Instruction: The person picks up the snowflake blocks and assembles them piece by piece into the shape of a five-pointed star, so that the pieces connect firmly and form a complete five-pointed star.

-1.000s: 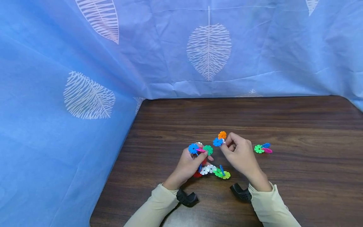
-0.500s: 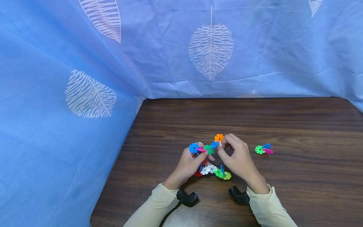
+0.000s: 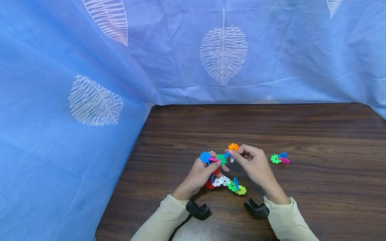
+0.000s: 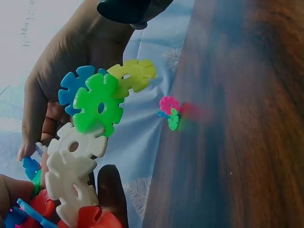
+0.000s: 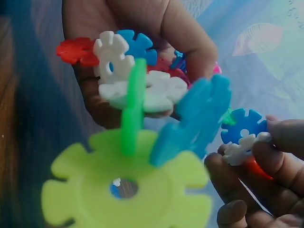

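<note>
My left hand [image 3: 196, 175] grips a joined string of notched, flower-shaped plastic discs. In the head view its upper end shows a blue disc [image 3: 205, 157], a pink one and a green disc [image 3: 221, 159]. White discs [image 3: 224, 181], a red one, a lime green one and a yellow-green disc [image 3: 240, 190] hang lower. My right hand [image 3: 256, 164] pinches a small cluster with an orange disc [image 3: 233, 147], a blue disc [image 5: 244, 126] and a white disc [image 5: 240, 149]. That blue disc is against the green disc's edge; whether they interlock I cannot tell.
A separate small cluster of green, blue and pink discs [image 3: 279, 158] lies on the dark wood table [image 3: 316, 187], right of my right hand. Blue cloth [image 3: 181, 60] with white leaf prints hangs behind and left of the table. A black wrist mount [image 3: 256, 208] sits by each sleeve.
My right hand has moved left, bringing its cluster from apart to up against the green disc. The cluster has turned, so the white disc now points downward. My left hand has stayed nearly still.
</note>
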`<state>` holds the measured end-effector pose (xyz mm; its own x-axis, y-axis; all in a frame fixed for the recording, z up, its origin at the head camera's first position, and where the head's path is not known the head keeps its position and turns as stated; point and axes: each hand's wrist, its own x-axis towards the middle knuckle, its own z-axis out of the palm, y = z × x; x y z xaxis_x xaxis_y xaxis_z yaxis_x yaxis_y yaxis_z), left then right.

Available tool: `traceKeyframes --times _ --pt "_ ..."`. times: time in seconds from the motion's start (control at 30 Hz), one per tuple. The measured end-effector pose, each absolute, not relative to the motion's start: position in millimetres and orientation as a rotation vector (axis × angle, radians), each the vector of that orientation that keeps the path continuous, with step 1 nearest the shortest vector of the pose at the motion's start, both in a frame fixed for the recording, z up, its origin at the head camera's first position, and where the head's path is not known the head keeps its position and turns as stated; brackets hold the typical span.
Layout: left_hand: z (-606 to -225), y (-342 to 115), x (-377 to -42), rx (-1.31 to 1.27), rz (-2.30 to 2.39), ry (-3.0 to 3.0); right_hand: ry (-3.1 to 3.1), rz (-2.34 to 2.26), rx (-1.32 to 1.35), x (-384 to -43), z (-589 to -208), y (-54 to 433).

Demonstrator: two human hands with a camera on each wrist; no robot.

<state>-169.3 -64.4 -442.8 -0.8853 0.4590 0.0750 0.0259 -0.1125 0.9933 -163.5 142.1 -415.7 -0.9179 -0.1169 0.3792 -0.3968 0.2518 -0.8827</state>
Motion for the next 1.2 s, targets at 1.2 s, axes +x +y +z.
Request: traceKeyframes --times 1.2 --pt "-442.5 -63.6 -169.3 0.422 2.178 1.946 -2.247 1.802 0.426 -159.9 -417.3 134.5"
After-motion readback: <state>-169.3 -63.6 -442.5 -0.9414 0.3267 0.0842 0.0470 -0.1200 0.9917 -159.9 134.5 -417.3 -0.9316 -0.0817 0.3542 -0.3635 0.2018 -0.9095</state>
